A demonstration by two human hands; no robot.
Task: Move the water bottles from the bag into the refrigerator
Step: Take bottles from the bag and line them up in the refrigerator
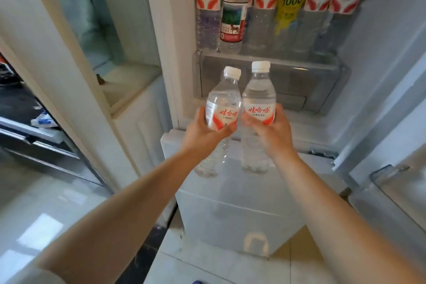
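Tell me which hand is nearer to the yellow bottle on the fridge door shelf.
Right. The right hand holds its water bottle almost directly below the yellow bottle; the left hand, gripping the other water bottle, is below and further to the left.

Two clear, white-capped bottles with red-and-white labels are held upright side by side, nearly touching: left bottle (221, 110) tilted slightly, right bottle (258, 108) vertical. A row of bottles (265, 7) is stood on the refrigerator shelf (265, 57) beyond.

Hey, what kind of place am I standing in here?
Probably a home kitchen, in front of an open refrigerator. Its door shelf carries a row of drink bottles, the floor is tiled, and each hand holds a water bottle.
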